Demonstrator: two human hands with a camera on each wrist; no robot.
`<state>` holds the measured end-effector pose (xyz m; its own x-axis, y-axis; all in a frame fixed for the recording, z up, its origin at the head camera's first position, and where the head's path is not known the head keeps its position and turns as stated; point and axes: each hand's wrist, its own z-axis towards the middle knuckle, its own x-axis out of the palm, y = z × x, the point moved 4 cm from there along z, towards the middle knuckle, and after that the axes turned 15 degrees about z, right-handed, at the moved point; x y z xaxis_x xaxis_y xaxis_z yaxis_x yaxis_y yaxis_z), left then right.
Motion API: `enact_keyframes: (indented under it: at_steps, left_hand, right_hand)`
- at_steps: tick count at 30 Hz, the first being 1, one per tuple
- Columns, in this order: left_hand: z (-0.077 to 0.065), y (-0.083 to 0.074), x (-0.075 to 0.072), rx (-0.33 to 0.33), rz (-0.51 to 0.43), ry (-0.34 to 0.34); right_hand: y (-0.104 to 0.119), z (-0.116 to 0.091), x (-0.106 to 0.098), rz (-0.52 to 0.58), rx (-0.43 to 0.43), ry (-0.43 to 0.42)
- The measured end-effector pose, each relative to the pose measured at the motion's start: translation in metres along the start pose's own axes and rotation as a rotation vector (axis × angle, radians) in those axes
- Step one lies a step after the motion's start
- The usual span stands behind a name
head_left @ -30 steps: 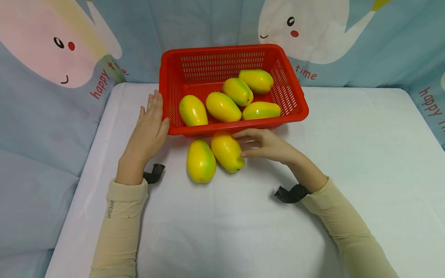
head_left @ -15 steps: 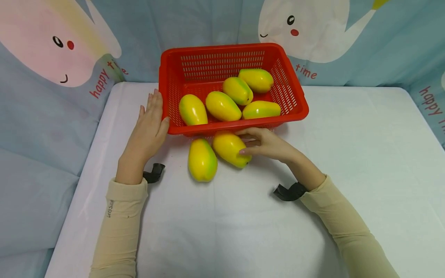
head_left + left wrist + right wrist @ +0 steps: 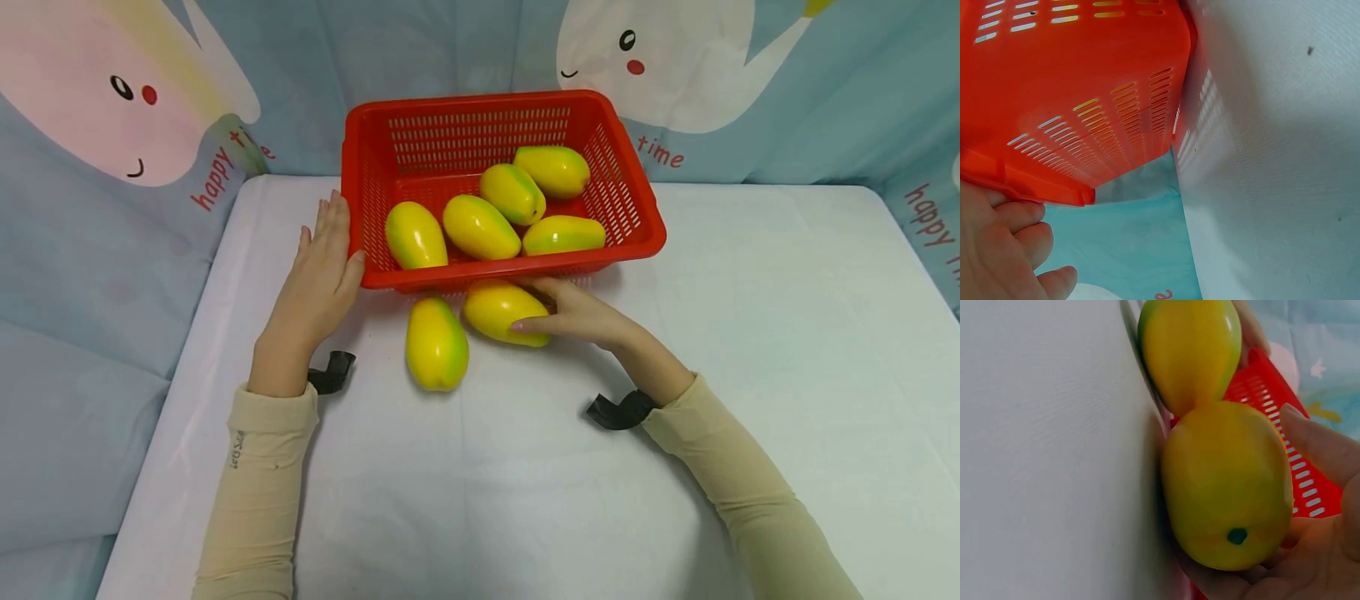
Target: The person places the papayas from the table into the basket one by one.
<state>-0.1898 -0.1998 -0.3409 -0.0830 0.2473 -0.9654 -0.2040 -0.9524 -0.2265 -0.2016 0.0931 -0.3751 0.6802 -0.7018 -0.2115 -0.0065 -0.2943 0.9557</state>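
My left hand [image 3: 318, 271] lies along the left side of the red basket [image 3: 498, 271], fingers straight and at the rim. In the left wrist view its fingertips [image 3: 1035, 240] show beside the slotted basket wall [image 3: 1104, 125]. In front of the basket, my right hand [image 3: 581, 312] holds a yellow-green mango [image 3: 495, 310], thumb over the near side and fingers behind, partly hidden. The right wrist view shows that mango [image 3: 1229, 487] end-on, with its dark stem spot. To its left, a second mango [image 3: 437, 344] stands apart from my hands on the white table.
Several mangoes [image 3: 482, 227] lie inside the basket, mostly toward its front and right. A pale blue curtain [image 3: 450, 50] with whale prints hangs right behind the basket and along the left. White cloth covers the table [image 3: 465, 483].
The mango at my right hand has turned, its stem end swinging rightward toward the palm, and my thumb now lies further over it. The left hand stays at the basket.
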Motion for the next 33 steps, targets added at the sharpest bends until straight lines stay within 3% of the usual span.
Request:
enact_keyframes:
  at_steps: [23,33]
  left_hand:
    - [-0.0014,0.0015,-0.0012,0.007,-0.022,-0.015]
    - [0.0001,0.0008,-0.0007,0.011,-0.022,-0.022]
  right_hand:
    - [-0.0027,0.0027,0.0014,-0.012,0.041,-0.022]
    - [-0.0008,0.0012,-0.0026,-0.031,0.014,-0.014]
